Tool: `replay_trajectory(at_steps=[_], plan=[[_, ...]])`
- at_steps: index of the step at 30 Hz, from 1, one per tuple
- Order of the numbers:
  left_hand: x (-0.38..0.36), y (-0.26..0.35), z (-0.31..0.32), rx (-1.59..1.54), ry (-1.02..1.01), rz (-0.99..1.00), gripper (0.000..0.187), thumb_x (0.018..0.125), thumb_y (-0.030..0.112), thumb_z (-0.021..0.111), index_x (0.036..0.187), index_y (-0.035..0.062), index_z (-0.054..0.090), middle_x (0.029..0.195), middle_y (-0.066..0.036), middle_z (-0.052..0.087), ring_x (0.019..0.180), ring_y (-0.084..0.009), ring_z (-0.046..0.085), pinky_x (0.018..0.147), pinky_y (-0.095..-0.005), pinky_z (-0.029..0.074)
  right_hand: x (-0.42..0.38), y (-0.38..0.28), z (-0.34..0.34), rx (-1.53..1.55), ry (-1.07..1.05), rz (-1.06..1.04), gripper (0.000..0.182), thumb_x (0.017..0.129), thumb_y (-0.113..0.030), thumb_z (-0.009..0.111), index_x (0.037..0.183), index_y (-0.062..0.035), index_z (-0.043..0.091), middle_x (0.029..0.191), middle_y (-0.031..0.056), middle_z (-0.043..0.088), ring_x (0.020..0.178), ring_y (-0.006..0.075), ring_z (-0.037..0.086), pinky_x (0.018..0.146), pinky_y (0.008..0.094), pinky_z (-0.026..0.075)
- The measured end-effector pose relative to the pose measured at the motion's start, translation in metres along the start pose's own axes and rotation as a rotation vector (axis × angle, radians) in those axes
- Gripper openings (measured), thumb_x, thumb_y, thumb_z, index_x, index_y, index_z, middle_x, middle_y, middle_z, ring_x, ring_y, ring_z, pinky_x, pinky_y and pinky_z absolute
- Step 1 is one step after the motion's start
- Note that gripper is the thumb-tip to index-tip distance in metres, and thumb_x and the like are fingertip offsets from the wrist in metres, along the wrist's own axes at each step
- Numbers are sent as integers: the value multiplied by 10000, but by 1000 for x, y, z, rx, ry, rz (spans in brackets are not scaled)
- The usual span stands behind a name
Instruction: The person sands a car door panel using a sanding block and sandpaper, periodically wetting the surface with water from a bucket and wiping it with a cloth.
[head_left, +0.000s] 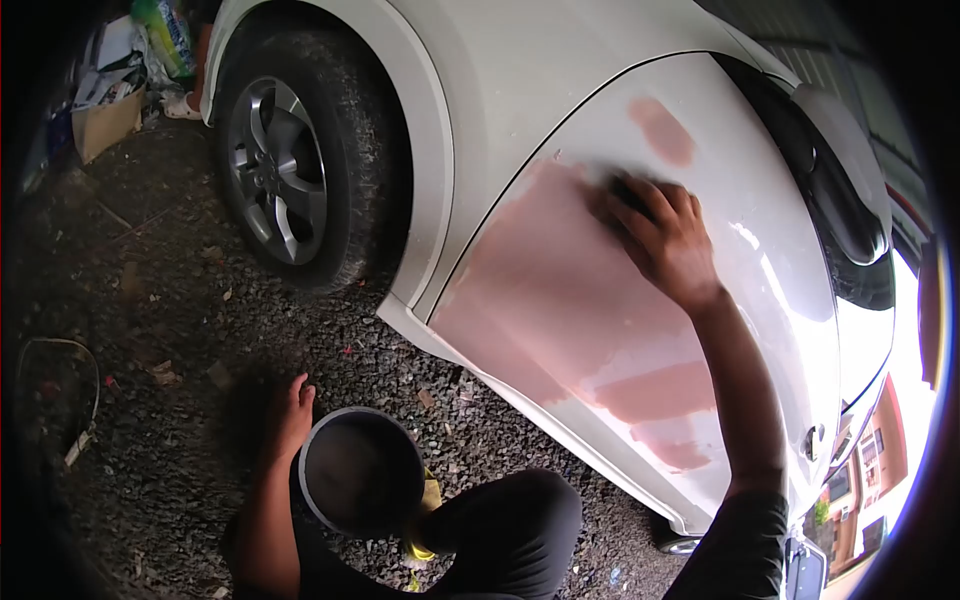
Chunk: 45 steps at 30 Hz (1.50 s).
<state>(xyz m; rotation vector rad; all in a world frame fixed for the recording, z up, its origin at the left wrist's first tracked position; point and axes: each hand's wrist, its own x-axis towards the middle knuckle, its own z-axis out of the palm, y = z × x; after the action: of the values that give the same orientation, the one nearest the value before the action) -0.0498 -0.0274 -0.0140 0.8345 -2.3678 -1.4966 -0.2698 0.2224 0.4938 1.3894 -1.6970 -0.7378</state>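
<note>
A white car door (pixel 600 110) carries pink filler patches (pixel 540 270), the largest spreading over its front half. My right hand (pixel 665 235) is pressed near the upper edge of that large patch, its fingers curled over a dark, blurred block (pixel 630 195). Below a separate oval patch, the block meets the panel. My left hand (pixel 292 410) hangs beside the rim of a dark round bucket (pixel 308 450); the fingers lie close together and I cannot make out anything in them. Greyish liquid seems to fill the bucket.
The front wheel (pixel 275 170) stands at the upper left, near a cardboard box (pixel 108 125) of odds and ends and another person's foot (pixel 182 106). My bent knee (pixel 540 510) is beside the bucket. A side mirror (pixel 845 175) juts out at right. Gravel (pixel 330 340) covers the ground.
</note>
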Motion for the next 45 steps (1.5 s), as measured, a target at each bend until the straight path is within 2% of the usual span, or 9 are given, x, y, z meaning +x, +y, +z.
replay_trajectory(at_steps=[4, 7, 11, 16, 18, 24, 31, 38, 45], plan=[[0, -5, 7, -39, -44, 23, 413, 1058, 314, 541, 1370, 51, 607, 1337, -219, 638, 1265, -405, 582, 1074, -460, 461, 66, -7, 18, 17, -46, -37, 415, 870, -186, 738, 1280, -245, 701, 1345, 17, 590, 1189, 274, 555, 1005, 424, 478], [3, -9, 14, 26, -85, 5, 405, 1060, 303, 544, 1369, 48, 606, 1336, -221, 639, 1262, -405, 584, 1068, -456, 465, 37, -5, 4, 54, 27, -14, 402, 865, -178, 755, 1260, -236, 710, 1349, 14, 590, 1193, 271, 558, 1004, 423, 479], [-1, -5, 5, -112, -22, 65, 393, 1051, 284, 562, 1353, 38, 612, 1313, -211, 650, 1250, -405, 589, 1057, -451, 472, -13, 14, -10, 42, -67, -46, 452, 833, -157, 790, 1270, -246, 714, 1362, 20, 586, 1169, 272, 574, 983, 432, 491], [-4, 5, 2, -116, -78, -39, 378, 1051, 264, 568, 1352, 40, 611, 1311, -198, 648, 1253, -392, 587, 1062, -444, 470, 55, -1, 12, 12, 3, -115, 440, 851, -174, 774, 1280, -248, 709, 1351, 27, 597, 1179, 265, 576, 975, 422, 493], [1, -17, 16, -10, -86, 30, 381, 1051, 265, 570, 1360, 46, 608, 1320, -196, 645, 1257, -388, 585, 1067, -442, 468, 59, -4, 13, -24, -2, -92, 431, 860, -176, 765, 1280, -251, 710, 1355, 28, 598, 1182, 264, 576, 975, 420, 493], [-6, 7, 0, -68, -38, 37, 388, 1041, 257, 584, 1372, 56, 604, 1337, -196, 637, 1271, -376, 581, 1077, -443, 463, -33, 9, -24, -40, -133, -43, 448, 866, -179, 758, 1303, -259, 698, 1377, 31, 586, 1179, 263, 571, 984, 429, 479], [1, -2, 19, -62, -100, -19, 390, 1050, 252, 572, 1389, 61, 590, 1368, -207, 623, 1297, -377, 570, 1088, -445, 456, 52, -6, 13, -77, 6, -111, 372, 924, -208, 691, 1294, -235, 694, 1343, 18, 595, 1177, 246, 568, 976, 434, 476], [-5, 12, -2, -57, -42, 10, 391, 1059, 246, 554, 1389, 37, 581, 1361, -219, 625, 1277, -387, 585, 1080, -447, 462, -57, 6, -10, -72, -41, 82, 404, 897, -174, 705, 1298, -221, 690, 1384, 55, 587, 1169, 294, 563, 1009, 461, 469], [9, -12, 28, -103, -3, 30, 395, 1068, 248, 545, 1406, 47, 572, 1366, -213, 618, 1282, -386, 579, 1079, -455, 461, 45, -26, 31, -58, 98, 108, 408, 906, -183, 674, 1311, -235, 670, 1348, 56, 592, 1147, 310, 564, 995, 463, 454]])
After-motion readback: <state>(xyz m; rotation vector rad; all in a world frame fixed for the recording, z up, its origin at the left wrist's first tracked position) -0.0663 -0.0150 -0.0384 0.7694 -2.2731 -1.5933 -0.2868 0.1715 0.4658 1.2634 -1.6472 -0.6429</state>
